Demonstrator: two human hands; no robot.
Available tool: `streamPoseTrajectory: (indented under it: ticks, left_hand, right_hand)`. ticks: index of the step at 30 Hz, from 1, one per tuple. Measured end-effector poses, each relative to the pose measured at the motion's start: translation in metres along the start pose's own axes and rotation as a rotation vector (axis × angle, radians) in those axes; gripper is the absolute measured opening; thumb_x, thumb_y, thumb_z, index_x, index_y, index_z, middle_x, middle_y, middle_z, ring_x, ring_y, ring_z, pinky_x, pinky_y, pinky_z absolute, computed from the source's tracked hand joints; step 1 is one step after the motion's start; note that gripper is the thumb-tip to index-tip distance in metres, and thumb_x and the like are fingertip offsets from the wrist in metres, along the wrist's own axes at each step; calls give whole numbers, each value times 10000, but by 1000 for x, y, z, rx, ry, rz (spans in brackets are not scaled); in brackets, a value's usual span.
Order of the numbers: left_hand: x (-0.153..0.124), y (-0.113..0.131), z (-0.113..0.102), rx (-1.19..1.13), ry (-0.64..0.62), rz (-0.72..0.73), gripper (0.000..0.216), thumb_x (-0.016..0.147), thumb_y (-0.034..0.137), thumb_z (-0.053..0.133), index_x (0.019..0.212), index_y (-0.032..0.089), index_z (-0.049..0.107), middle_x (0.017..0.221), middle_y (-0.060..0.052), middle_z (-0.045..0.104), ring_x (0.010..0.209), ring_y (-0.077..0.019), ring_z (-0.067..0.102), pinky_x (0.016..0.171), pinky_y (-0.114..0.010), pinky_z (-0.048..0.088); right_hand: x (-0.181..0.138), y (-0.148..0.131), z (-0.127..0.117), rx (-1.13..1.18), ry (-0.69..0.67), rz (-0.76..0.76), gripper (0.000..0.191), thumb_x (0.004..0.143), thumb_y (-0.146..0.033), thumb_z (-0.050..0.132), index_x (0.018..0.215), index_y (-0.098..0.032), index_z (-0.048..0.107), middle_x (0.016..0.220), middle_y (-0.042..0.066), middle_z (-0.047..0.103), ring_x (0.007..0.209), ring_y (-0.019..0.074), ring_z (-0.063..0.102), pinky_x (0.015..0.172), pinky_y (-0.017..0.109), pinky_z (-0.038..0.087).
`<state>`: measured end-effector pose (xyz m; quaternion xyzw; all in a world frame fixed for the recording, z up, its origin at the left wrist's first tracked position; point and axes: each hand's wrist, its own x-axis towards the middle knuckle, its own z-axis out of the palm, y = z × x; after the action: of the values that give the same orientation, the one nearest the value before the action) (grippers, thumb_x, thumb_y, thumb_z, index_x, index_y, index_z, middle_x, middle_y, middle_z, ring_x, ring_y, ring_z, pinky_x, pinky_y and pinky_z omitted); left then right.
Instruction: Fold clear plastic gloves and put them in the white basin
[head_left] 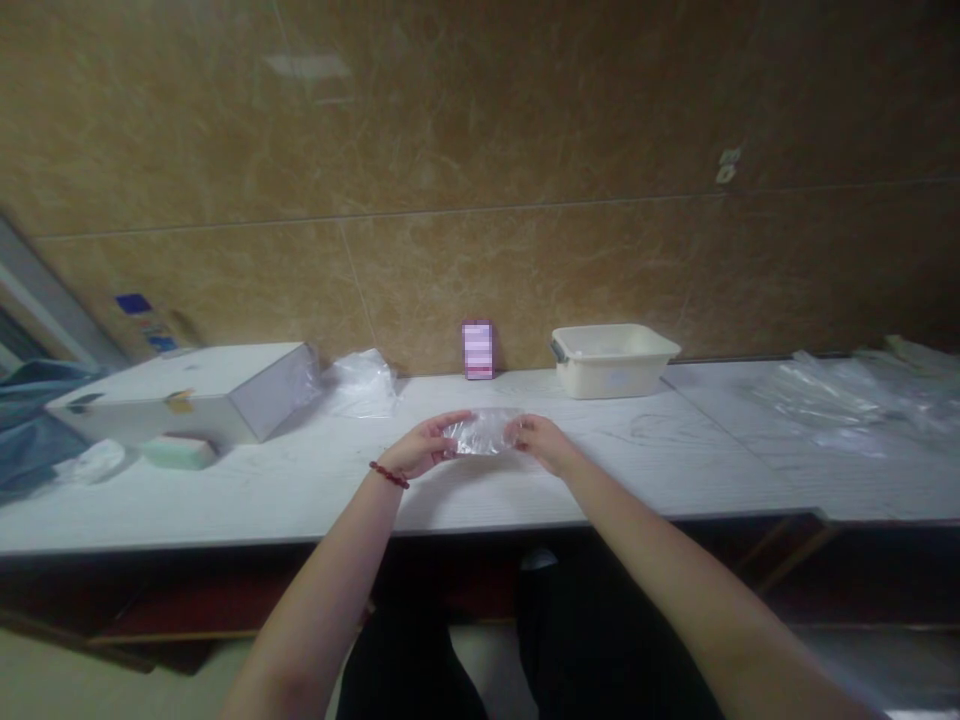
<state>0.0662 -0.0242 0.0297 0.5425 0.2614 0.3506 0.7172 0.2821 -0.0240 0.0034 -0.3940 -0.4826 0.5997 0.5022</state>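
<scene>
One white box (191, 378) at left; now the left hand (420, 447) (one beaded bracelet (388, 474) there!) pinches one clear plastic packet (485, 432) below centre, the right hand (547, 443) pinching its other end; one cream tub (589, 378), right of centre.

Head-worn view, facing wall (525, 130), angled down across nearby table (300, 500), perhaps slightly blurred
</scene>
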Motion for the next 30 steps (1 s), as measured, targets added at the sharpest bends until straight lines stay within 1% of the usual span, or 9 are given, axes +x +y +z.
streamPoseTrajectory:
  ticks: [4, 10, 12, 14, 15, 17, 19, 22, 30]
  left_hand:
    - [6, -14, -7, -21, 5, -68, 556, 599, 7, 565, 1124, 154, 457, 913, -74, 571, 702, -96, 545, 660, -210, 417]
    - [22, -43, -14, -143, 54, -167, 530, 583, -77, 494, 1076, 118, 478, 978, -103, 559, 840, -150, 550, 788, -292, 419]
    - [25, -48, -13, -169, 84, -201, 527, 576, -99, 476, 1064, 98, 475, 975, -117, 557, 851, -163, 552, 808, -326, 417]
    - [27, -51, -11, -187, 117, -231, 525, 575, -108, 465, 1064, 86, 464, 968, -128, 556, 856, -175, 554, 809, -349, 418]
    - [27, -52, -10, -194, 125, -244, 526, 578, -107, 461, 1068, 86, 457, 960, -128, 559, 854, -178, 556, 807, -356, 419]
    - [28, -53, -9, -204, 104, -263, 539, 577, -111, 451, 1075, 97, 452, 942, -119, 567, 843, -174, 561, 807, -361, 418]
    - [29, -54, -7, -210, 46, -264, 556, 567, -122, 436, 1070, 113, 464, 940, -106, 571, 839, -163, 562, 816, -355, 411]
    - [30, -52, -3, -213, -19, -265, 558, 556, -130, 421, 1051, 118, 490, 967, -104, 565, 863, -154, 553, 834, -333, 396]
    - [28, -45, 3, -155, 69, -310, 574, 543, -135, 410, 1075, 78, 443, 1000, -137, 537, 904, -186, 536, 829, -349, 400]
  right_hand:
    - [0, 6, -4, -39, 50, 58, 197, 528, -207, 646, 587, -147, 467, 539, -25, 533, 533, 85, 513, 557, 247, 423]
    - [4, 11, -27, -215, 128, 206, 193, 599, -122, 573, 708, -184, 427, 505, -40, 519, 493, 100, 514, 553, 285, 440]
    - [5, 7, -33, -479, 261, 134, 182, 634, -110, 532, 780, -188, 455, 609, 6, 564, 604, 131, 541, 631, 311, 431]
    - [7, 2, -30, -785, 374, -51, 172, 690, -133, 476, 853, -185, 491, 797, 65, 585, 787, 161, 531, 750, 318, 385]
    - [7, 1, -24, -908, 368, -151, 187, 720, -154, 441, 895, -181, 502, 898, 84, 571, 875, 171, 505, 802, 311, 351]
    - [6, 4, -6, -1056, 203, -262, 256, 772, -205, 367, 989, -173, 498, 1022, 93, 536, 972, 179, 461, 847, 296, 314]
    - [4, 14, 14, -1153, -1, -284, 341, 797, -254, 319, 1088, -147, 458, 1108, 108, 493, 1024, 189, 431, 867, 297, 297]
    - [0, 35, 31, -1295, -113, -264, 452, 812, -304, 269, 1202, -89, 345, 1231, 135, 371, 1137, 216, 308, 925, 349, 214]
    - [-4, 41, -3, -1420, -139, -200, 565, 794, -482, 211, 1263, -171, 255, 1327, 65, 201, 1211, 215, 133, 962, 410, 59]
